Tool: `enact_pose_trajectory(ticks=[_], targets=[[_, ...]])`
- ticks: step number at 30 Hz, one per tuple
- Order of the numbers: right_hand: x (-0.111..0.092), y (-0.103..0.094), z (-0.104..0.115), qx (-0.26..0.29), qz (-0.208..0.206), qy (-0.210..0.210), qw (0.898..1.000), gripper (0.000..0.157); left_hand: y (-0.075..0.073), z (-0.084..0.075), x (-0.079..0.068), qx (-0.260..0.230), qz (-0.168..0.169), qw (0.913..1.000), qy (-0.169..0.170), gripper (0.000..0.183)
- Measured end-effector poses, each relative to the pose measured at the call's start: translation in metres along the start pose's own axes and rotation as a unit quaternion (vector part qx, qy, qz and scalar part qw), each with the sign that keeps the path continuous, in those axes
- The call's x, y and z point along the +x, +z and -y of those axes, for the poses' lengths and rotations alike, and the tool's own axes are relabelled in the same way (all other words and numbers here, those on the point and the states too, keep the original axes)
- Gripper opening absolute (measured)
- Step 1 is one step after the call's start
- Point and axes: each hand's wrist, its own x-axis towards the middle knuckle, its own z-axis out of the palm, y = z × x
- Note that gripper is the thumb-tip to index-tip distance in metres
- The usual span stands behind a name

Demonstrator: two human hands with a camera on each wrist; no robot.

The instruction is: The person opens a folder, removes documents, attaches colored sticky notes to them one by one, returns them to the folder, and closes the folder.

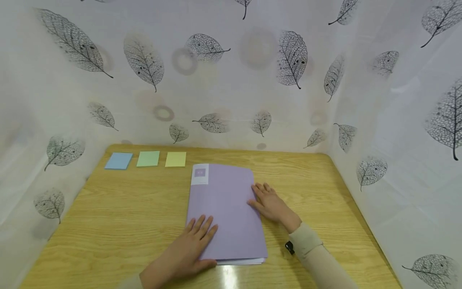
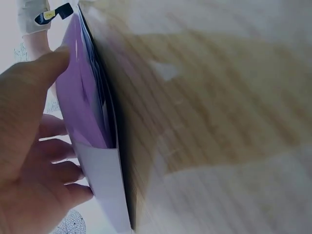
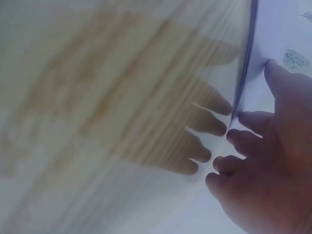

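A light purple folder (image 1: pixel 227 208) lies closed on the wooden table, with a white label (image 1: pixel 200 174) at its upper left corner. White sheets (image 1: pixel 242 261) stick out a little along its near edge; the left wrist view shows layers inside the purple cover (image 2: pixel 80 92). My left hand (image 1: pixel 191 245) rests on the folder's lower left part, fingers spread, thumb near the bottom edge. At the right edge, my right hand (image 1: pixel 268 202) touches the folder with its fingers extended. In the right wrist view the right hand's fingertips (image 3: pixel 236 136) are by the folder's side and the tabletop.
Blue (image 1: pixel 118 160), green (image 1: pixel 148 158) and yellow sticky notes (image 1: pixel 175 159) lie in a row at the table's far left. A pale curtain (image 1: pixel 231 88) with leaf prints surrounds the wooden table (image 1: pixel 137 204) at the back and sides. A small black device (image 1: pixel 289 247) sits at the right wrist.
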Motion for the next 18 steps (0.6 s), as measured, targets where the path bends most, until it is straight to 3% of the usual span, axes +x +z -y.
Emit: enact_pose_trajectory(ticks=[5, 10, 18], targets=[[-0.001, -0.005, 0.004, 0.004, -0.006, -0.007, 1.000, 0.069, -0.004, -0.008, -0.006, 0.020, -0.025, 0.9995, -0.002, 0.074], [-0.001, -0.024, 0.013, 0.017, -0.017, -0.011, 1.000, 0.066, -0.003, -0.015, -0.011, 0.059, -0.068, 0.9959, -0.004, 0.068], [-0.004, -0.053, 0.027, 0.039, -0.046, -0.028, 0.998, 0.061, 0.001, -0.015, -0.017, 0.114, -0.168, 0.9790, 0.022, 0.069]])
